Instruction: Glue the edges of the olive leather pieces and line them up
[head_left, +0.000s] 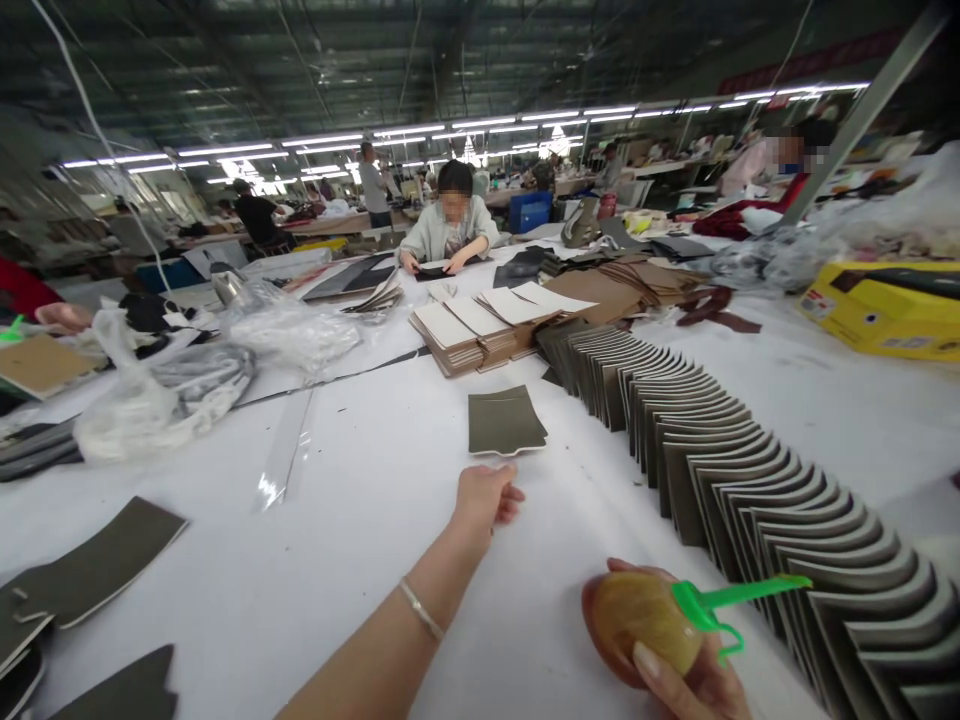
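My right hand (697,675) is wrapped round a squeeze glue bottle (637,620) with amber contents and a green spout. The bottle lies tilted in the hand, its spout pointing right towards a long row of overlapping dark olive pieces (720,450) with pale edges. My left hand (487,498), with a bangle at the wrist, has its fingers curled in and shows nothing in them. Just beyond its fingertips, a dark olive cut piece (506,420) lies flat on the white table (360,560). Whether the fingertips touch its near edge, I cannot tell.
Stacks of brown boards with white tops (480,330) stand ahead. More olive pieces (112,555) lie at left, near clear plastic bags (165,390). A yellow box (885,310) sits at right. Across the table a person (448,220) handles dark material.
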